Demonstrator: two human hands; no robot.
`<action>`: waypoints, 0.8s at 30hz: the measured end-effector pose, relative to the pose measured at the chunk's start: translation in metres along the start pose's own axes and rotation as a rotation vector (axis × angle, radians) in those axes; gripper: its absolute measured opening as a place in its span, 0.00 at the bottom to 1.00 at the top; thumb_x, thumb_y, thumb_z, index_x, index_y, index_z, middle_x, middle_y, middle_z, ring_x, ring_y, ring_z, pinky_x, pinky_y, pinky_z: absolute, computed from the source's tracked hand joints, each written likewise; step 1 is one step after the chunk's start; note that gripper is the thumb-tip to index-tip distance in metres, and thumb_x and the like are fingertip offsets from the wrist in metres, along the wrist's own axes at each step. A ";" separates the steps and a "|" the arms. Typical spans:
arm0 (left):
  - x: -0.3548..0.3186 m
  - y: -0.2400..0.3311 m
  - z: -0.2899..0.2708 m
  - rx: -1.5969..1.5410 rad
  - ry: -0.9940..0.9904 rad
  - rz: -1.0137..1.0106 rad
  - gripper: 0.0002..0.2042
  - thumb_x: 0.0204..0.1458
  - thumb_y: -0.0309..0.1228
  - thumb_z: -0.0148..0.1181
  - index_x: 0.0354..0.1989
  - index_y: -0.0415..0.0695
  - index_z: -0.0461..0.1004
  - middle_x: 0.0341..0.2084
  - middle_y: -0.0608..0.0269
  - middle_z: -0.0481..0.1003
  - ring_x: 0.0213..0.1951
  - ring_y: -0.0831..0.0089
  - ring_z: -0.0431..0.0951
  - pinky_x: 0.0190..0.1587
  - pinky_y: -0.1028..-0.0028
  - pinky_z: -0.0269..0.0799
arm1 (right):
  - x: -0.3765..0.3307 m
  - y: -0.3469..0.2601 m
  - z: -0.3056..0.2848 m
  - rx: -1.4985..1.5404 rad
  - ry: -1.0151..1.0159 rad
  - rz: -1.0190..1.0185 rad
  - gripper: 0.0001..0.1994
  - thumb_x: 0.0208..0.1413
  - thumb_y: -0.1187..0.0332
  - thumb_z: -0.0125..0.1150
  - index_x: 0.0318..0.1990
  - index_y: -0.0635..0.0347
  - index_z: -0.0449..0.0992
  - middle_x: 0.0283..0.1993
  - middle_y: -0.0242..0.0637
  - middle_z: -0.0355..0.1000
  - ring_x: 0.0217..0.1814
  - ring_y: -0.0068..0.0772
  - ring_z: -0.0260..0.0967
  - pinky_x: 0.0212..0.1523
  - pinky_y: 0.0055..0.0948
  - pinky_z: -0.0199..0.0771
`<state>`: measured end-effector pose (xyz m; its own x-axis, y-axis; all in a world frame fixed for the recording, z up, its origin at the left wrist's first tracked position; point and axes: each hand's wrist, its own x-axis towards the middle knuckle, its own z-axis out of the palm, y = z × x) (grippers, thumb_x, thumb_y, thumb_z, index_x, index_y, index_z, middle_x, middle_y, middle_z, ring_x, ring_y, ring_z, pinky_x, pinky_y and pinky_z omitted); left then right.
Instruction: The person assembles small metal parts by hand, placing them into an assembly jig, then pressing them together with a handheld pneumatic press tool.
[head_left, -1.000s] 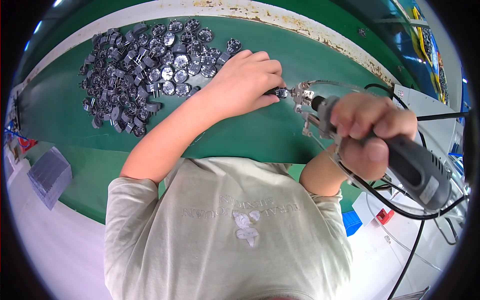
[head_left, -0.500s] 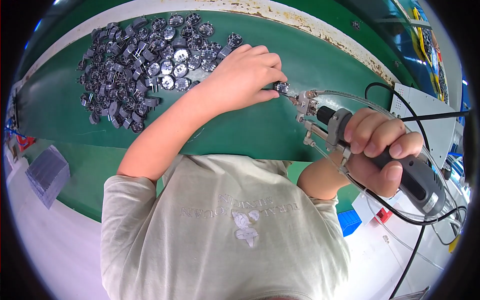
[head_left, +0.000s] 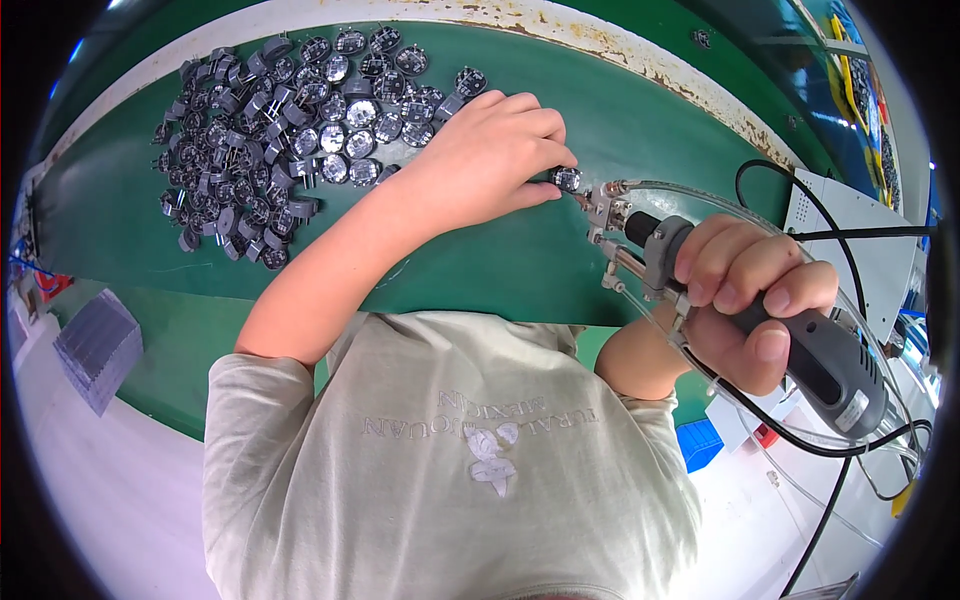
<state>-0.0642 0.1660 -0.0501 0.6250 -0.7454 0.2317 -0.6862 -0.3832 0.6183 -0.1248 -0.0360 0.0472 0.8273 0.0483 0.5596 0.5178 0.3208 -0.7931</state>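
A: What is hardest to make out?

B: The contact point. The metal tip of the grey-and-black, thick-bodied handheld power tool [head_left: 835, 368] comes so close to the small, round, dark-grey part with a glossy face [head_left: 566, 179] that I can't tell whether they touch.

A: Where is that part?

B: Above the smooth green tabletop [head_left: 480, 270], at the fingertips of the left hand [head_left: 500, 152]. Thumb and forefinger pinch its left side, covering that edge; the other fingers' undersides are hidden.

A: And the right hand [head_left: 750, 300]?

B: Clenched around the tool's ribbed plastic body, fingers curled over the top, thumb bent below. The palm side is out of sight.

A: What else is obscured?

B: The left forearm partly covers the near edge of the heap of drum-shaped grey parts [head_left: 235, 150]; some show thin metal pins, others shiny discs, and many overlap too tightly to separate. The glossy black cable [head_left: 825, 520] runs out of view at the bottom.

A: Textures?

B: Bright, blocky metal fittings [head_left: 605, 212] at the tool's front, a bendy clear tube [head_left: 690, 188], and a white ledge [head_left: 640, 62] with flaking, rust-brown patches.
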 end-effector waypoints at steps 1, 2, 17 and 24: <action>0.000 0.000 0.000 -0.001 -0.002 -0.001 0.13 0.41 0.34 0.68 0.38 0.47 0.80 0.33 0.69 0.72 0.41 0.68 0.71 0.44 0.69 0.65 | 0.000 0.000 0.000 -0.001 -0.003 0.001 0.14 0.52 0.67 0.62 0.37 0.57 0.60 0.23 0.35 0.64 0.19 0.30 0.63 0.21 0.34 0.69; 0.000 0.000 0.000 -0.003 0.000 0.002 0.13 0.41 0.34 0.68 0.38 0.47 0.80 0.33 0.69 0.72 0.41 0.68 0.71 0.44 0.69 0.65 | 0.000 0.000 0.000 0.000 -0.001 0.003 0.14 0.52 0.67 0.62 0.37 0.57 0.60 0.23 0.35 0.64 0.19 0.30 0.63 0.21 0.34 0.69; 0.005 0.002 -0.007 -0.004 -0.025 0.030 0.13 0.41 0.33 0.67 0.37 0.47 0.79 0.33 0.71 0.71 0.42 0.70 0.70 0.42 0.69 0.63 | 0.018 0.002 0.024 -0.194 -0.151 0.148 0.15 0.48 0.72 0.67 0.34 0.59 0.63 0.24 0.36 0.66 0.21 0.29 0.63 0.24 0.30 0.69; 0.001 0.007 -0.038 0.006 -0.052 -0.006 0.12 0.42 0.32 0.67 0.36 0.44 0.78 0.33 0.66 0.73 0.40 0.65 0.73 0.44 0.67 0.68 | 0.012 -0.034 0.003 0.010 -0.085 -0.147 0.18 0.51 0.61 0.69 0.37 0.57 0.63 0.27 0.33 0.67 0.18 0.26 0.65 0.17 0.27 0.69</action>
<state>-0.0544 0.1833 -0.0169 0.6089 -0.7704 0.1887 -0.6849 -0.3907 0.6151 -0.1332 -0.0432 0.0822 0.7209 0.0798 0.6885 0.6296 0.3398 -0.6986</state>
